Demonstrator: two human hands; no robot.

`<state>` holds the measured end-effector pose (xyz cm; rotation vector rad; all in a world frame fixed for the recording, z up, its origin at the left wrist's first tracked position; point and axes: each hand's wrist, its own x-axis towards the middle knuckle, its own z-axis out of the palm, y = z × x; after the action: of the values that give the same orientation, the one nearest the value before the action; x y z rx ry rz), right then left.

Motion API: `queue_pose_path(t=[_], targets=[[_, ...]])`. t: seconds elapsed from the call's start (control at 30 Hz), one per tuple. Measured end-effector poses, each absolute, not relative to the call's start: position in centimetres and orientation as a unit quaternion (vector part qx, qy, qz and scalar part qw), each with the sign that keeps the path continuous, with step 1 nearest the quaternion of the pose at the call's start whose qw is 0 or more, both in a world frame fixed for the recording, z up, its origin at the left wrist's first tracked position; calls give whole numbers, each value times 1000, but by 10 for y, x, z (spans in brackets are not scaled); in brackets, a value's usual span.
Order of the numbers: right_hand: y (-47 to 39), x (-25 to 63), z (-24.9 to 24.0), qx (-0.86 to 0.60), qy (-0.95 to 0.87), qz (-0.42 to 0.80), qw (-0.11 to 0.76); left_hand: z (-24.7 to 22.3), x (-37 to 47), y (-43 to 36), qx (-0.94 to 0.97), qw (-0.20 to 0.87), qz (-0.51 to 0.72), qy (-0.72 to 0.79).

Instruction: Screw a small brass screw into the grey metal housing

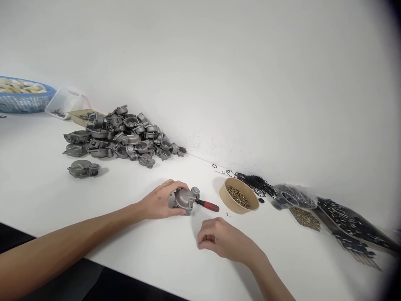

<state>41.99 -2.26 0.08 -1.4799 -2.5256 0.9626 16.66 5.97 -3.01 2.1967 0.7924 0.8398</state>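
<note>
My left hand (159,200) is wrapped round a grey cast-metal housing (184,198) on the white table, thumb at the front and fingers over the back. A round capped fitting (195,190) stands up at the housing's right side. Just right of it lies a screwdriver with a red and black handle (209,205); its far end is hidden by the housing. To the lower right, apart from the housing, my right hand (221,239) has its fingers curled in against the thumb. What those fingers hold, if anything, cannot be seen.
Similar housings are heaped (125,138) at the back left, with one single housing (83,168) before them. A bowl of brass-coloured screws (224,195), black rubber rings (255,182) and bags of small parts (347,217) lie right. A blue basket (28,102) stands far left.
</note>
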Motion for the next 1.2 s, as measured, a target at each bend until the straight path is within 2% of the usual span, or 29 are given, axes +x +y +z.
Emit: queue_pose_path(t=[0.3, 0.6, 0.7, 1.2], targets=[[-13, 429, -7, -470, -854, 191, 118, -33, 169, 59, 836, 308, 339, 302], [-12, 423, -10, -415, -834, 103, 348, -37, 170, 57, 839, 286, 361, 289], [-14, 416, -10, -400, -821, 72, 400, -37, 172, 54, 840, 278, 367, 286], [-15, 400, -15, -401, -806, 32, 434, -33, 176, 51, 843, 286, 350, 294]])
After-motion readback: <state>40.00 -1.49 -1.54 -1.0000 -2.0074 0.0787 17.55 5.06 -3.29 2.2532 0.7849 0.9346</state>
